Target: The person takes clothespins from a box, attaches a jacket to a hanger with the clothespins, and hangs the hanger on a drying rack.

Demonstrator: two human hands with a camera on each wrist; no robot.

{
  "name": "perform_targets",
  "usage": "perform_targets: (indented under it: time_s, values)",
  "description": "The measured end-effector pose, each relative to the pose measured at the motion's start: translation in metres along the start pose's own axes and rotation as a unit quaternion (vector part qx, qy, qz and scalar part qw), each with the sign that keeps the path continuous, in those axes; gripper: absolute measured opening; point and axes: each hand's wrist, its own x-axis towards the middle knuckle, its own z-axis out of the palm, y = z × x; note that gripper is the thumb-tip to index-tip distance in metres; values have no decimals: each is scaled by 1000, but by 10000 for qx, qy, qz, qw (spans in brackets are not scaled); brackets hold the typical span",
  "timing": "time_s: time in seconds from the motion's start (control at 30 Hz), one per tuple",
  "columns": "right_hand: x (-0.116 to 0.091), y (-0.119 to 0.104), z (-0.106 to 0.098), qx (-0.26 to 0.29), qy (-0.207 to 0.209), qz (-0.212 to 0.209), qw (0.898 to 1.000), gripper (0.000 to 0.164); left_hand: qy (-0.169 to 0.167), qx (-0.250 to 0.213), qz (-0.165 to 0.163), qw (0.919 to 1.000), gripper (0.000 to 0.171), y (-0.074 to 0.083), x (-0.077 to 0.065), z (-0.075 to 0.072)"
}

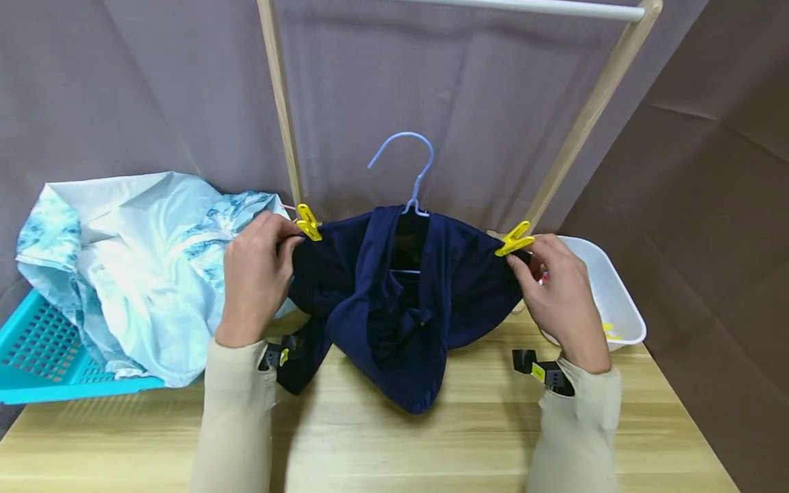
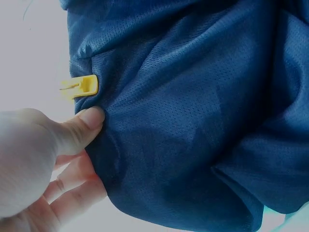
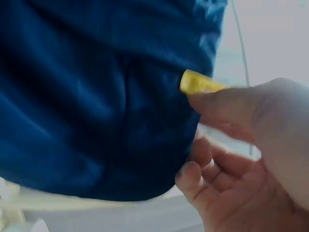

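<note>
A: Left hand [image 1: 255, 277] pinches one edge of the navy garment [image 1: 434, 294] just beside the left clip [image 1: 309, 222], thumb in front, fingers behind, closed to the thickness of the cloth. The other side?

B: Right hand [image 1: 557, 294] pinches the opposite edge close under the right clip [image 1: 515, 239]; its remaining fingers are loosely bent. Cannot tell whether the thumb also presses on that clip

A: Garment position?

B: Spread between both hands above the table [image 1: 474, 424], on a hanger [image 1: 418, 185] whose hook stands bare at the neck, apart from the white rack bar [image 1: 555, 7]. Unclear whether the lowest folds touch the wood

A: Handling estimate?

B: Light and soft, judging by the deep folds and the fine mesh texture in the left wrist view. Probably limp except along the hanger, slightly slippery given the sheen, not fragile

A: Preferred hold?

B: Base of the hook, the stiffest part, to bear the weight. Edges by the clips suit keeping it level, gently: a hard tug might drag cloth from the clips. The loose middle folds would give little control
</note>
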Motion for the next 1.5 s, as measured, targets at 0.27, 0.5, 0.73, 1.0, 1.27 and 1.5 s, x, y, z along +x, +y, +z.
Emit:
perform_targets:
  time_s: [0.27,0.5,0.73,1.0,1.27,1.5]
  values:
    - [-2,7,-16,117,-260,-134,9995,5,-240,-179,-19,9995,8,-1,4,2]
    - [-13,12,-32,327,-555,324,9974,8,-292,-479,-116,9984,19,2,3,4]
    - [-19,11,-49,1181,-1116,1241,9789,11,-107,-644,276,9975,16,24,3,-7]
    - [-15,-24,-45,3815,-1151,1626,9027,5,-591,-1835,1599,9681,9,110,-11,-1]
    - [-9,-89,-2,4391,-1333,1704,8720,14,-1250,-2389,735,9601,21,161,-39,30]
    - [-11,-113,26,4430,-1218,1772,8704,19,-1674,-3167,-1002,9282,21,157,-34,14]
